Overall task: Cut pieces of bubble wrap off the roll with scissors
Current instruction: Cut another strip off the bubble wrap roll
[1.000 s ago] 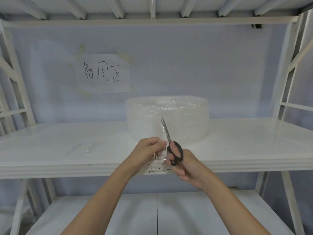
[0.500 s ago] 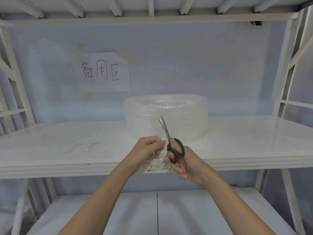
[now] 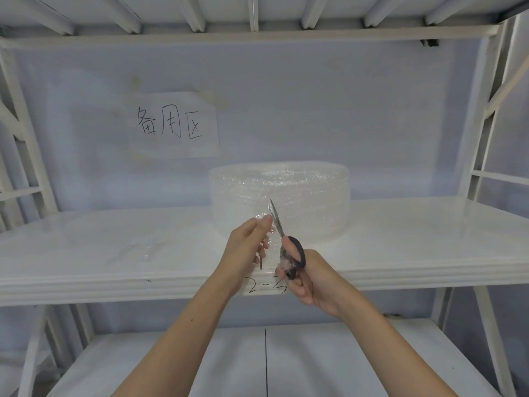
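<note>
A wide clear roll of bubble wrap (image 3: pixel 300 196) stands on the white shelf (image 3: pixel 114 253), near its middle. A loose strip of wrap (image 3: pixel 267 242) hangs from the roll toward me. My left hand (image 3: pixel 247 250) pinches the top edge of that strip between thumb and fingers. My right hand (image 3: pixel 309 279) grips black-handled scissors (image 3: pixel 286 242), thumb through the upper loop. The blades point up and slightly left, nearly closed, right beside my left fingertips and in front of the roll.
A paper sign with handwritten characters (image 3: pixel 171 126) is taped to the back wall. "2-3" is written on the shelf's front edge (image 3: pixel 266 286). White frame posts (image 3: pixel 481 138) stand at both sides, with a lower shelf (image 3: pixel 315 362) beneath and another overhead.
My left hand has risen and now pinches the strip higher, near the blade tips. The scissors have closed and shifted slightly up.
</note>
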A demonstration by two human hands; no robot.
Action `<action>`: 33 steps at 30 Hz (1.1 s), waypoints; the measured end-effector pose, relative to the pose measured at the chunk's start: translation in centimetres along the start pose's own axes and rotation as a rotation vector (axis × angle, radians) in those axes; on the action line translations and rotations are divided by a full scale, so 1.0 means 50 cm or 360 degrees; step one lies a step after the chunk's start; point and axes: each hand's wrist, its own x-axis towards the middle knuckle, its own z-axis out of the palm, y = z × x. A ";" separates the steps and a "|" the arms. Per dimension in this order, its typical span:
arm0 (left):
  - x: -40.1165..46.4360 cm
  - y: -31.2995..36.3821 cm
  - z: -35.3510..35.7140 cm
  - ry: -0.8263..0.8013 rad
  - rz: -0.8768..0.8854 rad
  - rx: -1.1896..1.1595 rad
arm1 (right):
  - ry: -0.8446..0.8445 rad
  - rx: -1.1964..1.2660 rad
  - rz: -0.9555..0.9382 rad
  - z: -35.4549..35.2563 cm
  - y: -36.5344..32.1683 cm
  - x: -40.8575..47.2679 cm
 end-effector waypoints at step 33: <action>-0.012 -0.001 -0.013 -0.0094 0.0078 -0.0001 | 0.0010 -0.0074 -0.0037 0.001 -0.010 0.004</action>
